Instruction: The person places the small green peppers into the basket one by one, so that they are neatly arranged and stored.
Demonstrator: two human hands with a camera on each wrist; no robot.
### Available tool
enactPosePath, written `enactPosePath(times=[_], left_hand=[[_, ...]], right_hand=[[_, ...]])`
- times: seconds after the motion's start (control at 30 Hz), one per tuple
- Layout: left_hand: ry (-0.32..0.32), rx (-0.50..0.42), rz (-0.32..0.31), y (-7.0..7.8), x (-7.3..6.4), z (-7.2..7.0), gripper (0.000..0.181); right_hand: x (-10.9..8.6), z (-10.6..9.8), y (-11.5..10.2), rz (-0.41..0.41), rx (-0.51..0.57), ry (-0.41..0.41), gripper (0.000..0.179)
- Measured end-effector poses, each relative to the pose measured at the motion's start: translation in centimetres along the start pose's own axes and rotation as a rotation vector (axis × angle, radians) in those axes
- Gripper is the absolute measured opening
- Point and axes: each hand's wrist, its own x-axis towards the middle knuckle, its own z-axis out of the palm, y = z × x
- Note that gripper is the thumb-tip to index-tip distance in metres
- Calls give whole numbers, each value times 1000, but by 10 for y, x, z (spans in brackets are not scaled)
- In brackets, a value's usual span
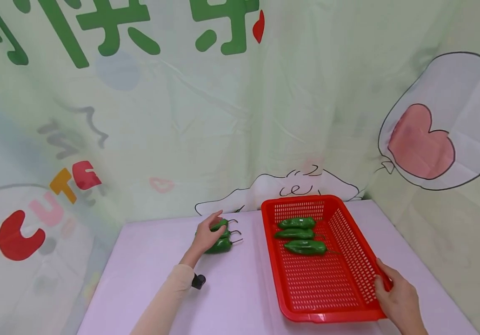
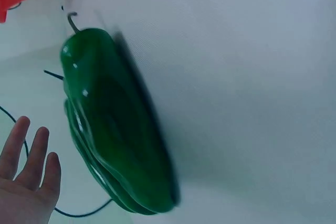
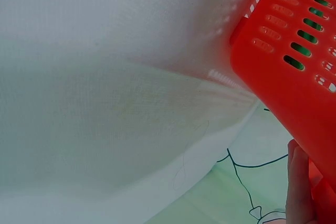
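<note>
My left hand [image 1: 207, 235] hovers over a row of green peppers [image 1: 219, 245] on the table, left of the red basket [image 1: 328, 317]. In the left wrist view, its fingers [image 2: 37, 156] are spread and fairly straight, apart from the nearest pepper [image 2: 115, 124]; the thumb is out of that view. My hand partly hides the row in the head view, where thin stems point right. Three green peppers [image 1: 305, 247] lie inside the basket, towards its far end. My right hand [image 1: 401, 298] grips the basket's rim at the near right corner.
A small black object [image 1: 198, 281] shows beside the left wrist. The table [image 1: 231, 288] has a pale lilac cover. Behind it and at both sides hangs a printed curtain [image 1: 206, 153] with lettering and a balloon drawing.
</note>
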Motion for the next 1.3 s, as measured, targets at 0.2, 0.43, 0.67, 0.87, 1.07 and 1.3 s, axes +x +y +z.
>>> enactPosePath(times=[0.2, 0.43, 0.67, 0.87, 1.07, 1.3], left_hand=[[-16, -2, -26, -15, -9, -7, 51], [-23, 26, -74, -24, -15, -9, 52], [-13, 75, -60, -30, -17, -9, 53], [-13, 119, -56, -32, -18, -10, 55], [-29, 133, -60, -31, -20, -14, 57], [-71, 99, -72, -33, -22, -17, 62]], right_hand=[[0, -1, -1, 29, -4, -22, 45], [0, -2, -1, 27, -5, -12, 44], [0, -1, -2, 35, 1, -21, 45], [1, -1, -2, 44, -2, -29, 45], [1, -3, -3, 44, -7, -30, 45], [1, -3, -3, 41, -10, -28, 45]])
